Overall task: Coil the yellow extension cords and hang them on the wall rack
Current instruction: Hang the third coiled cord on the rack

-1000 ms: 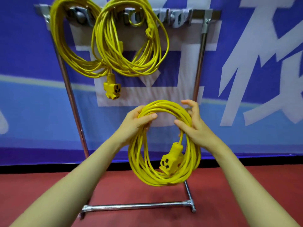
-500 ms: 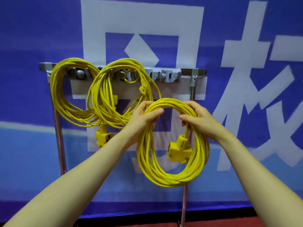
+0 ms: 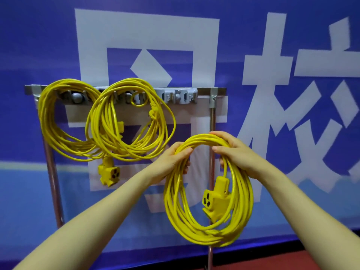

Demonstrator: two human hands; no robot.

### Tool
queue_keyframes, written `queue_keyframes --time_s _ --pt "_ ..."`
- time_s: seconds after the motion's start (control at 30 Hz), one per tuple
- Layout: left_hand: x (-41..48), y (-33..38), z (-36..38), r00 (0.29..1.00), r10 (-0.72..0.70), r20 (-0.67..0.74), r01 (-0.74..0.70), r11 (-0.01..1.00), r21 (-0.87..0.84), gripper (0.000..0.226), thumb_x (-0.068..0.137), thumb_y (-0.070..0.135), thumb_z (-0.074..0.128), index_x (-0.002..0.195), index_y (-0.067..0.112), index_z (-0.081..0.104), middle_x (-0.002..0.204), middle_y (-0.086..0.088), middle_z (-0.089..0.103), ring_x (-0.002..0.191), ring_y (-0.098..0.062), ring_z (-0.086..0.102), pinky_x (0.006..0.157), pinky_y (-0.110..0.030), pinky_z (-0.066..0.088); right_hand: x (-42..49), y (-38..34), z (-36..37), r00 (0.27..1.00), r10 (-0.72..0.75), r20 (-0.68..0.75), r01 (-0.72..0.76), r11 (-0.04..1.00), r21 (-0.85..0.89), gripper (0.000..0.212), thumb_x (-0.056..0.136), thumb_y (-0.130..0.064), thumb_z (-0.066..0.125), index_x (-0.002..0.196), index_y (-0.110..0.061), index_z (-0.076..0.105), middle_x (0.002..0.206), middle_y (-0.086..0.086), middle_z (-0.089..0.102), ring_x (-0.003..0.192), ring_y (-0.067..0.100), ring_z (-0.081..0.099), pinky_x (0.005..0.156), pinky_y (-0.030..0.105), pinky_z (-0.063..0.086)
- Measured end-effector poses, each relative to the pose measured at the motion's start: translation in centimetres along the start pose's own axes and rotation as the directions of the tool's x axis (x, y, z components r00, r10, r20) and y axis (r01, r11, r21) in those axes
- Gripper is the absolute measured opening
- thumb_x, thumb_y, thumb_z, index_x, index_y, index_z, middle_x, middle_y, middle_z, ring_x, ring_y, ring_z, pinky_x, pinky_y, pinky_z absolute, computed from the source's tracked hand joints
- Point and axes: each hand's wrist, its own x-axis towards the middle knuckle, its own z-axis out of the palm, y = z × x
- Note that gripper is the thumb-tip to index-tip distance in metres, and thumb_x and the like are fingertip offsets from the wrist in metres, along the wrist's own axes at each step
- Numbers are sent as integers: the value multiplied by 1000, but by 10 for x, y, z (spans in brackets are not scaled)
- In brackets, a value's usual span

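**Third yellow coil held up below the rack**

Both hands gripped the top of a coiled yellow rubber extension cord [image 3: 209, 221], which hung in a loose oval in front of the blue printed banner [image 3: 292, 32] with large white characters. The left hand [image 3: 171, 160] was wrapped around the bundle at about 11 o'clock on the loop, thumb over the strands and fingers curled behind. The right hand [image 3: 237, 152] was closed around the bundle at about 1 o'clock, thumb on the near side. The cord's blocky yellow three-outlet socket end [image 3: 216, 199] dangled inside the loop toward 3 o'clock, its slots facing the camera.

At 10 o'clock from the hands, the horizontal silver metal rack bar [image 3: 202, 92] with grey plastic hooks carried two more cords. A first hanging yellow coil [image 3: 52, 121] sat at the bar's left end; a second hanging yellow coil [image 3: 132, 133] overlapped it at 3 o'clock, and a yellow socket block [image 3: 109, 172] hung below them. The held coil was lower than the bar, in front of the rack's right chrome upright post [image 3: 212, 121].
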Motion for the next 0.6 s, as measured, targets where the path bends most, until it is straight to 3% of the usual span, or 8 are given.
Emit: queue_keyframes --time_s 0.13,0.23,0.3,0.33,0.4,0.47,0.53,0.6 --pt "2 -4 9 996 41 -82 -24 980 198 17 97 28 53 106 14 53 77 0 56 71 -12 61 67 -27 54 -4 6 4 996 -11 -87 5 998 -69 38 95 -12 54 128 -30 49 89 11 62 59 13 58 59 30 54" --pt "7 -12 8 979 10 -206 102 844 527 38 93 44 57 117 15 54 104 -5 61 100 -22 58 99 -45 44 -3 5 8 986 -37 -163 9 986 -169 39 95 -13 54 129 -30 47 87 3 62 60 12 60 59 29 55" --pt "4 -22 11 928 175 -330 123 691 712 56 94 35 58 136 2 41 131 -16 50 126 -30 45 108 -37 32 -2 7 11 975 -43 -219 -16 966 -258 44 94 -17 55 134 -28 41 93 0 61 68 16 63 68 35 57" --pt "0 -24 16 885 289 -364 88 666 741 46 96 29 54 131 -1 46 128 -18 51 124 -31 46 103 -31 32 -1 9 13 969 -42 -243 -35 952 -305 46 94 -19 55 135 -27 37 98 2 61 74 20 64 74 40 57" --pt "-5 -16 30 878 268 -395 35 789 613 29 102 24 43 105 1 61 108 -19 61 102 -29 58 86 -31 38 -1 13 20 960 -55 -274 -62 913 -404 45 93 -23 55 131 -23 31 103 8 61 85 29 63 80 47 54" --pt "-1 -1 46 939 -47 -340 116 976 184 38 104 27 36 83 7 61 93 -18 64 76 -23 58 72 -32 43 -2 17 33 955 -84 -284 -78 854 -514 37 93 -23 53 121 -19 29 99 11 61 85 34 62 76 46 52" --pt "5 13 54 929 -252 -270 231 967 -106 39 104 32 35 80 9 56 77 -12 62 68 -19 55 66 -30 44 -6 20 48 945 -112 -308 -93 810 -579 31 94 -21 53 114 -15 30 99 12 61 85 36 61 72 43 49" --pt "11 17 57 912 -356 -202 319 928 -194 37 104 32 38 82 10 57 64 -6 59 65 -18 55 68 -31 46 -11 24 58 927 -137 -348 -100 807 -582 30 92 -19 55 111 -13 33 102 12 61 89 37 61 71 40 46"
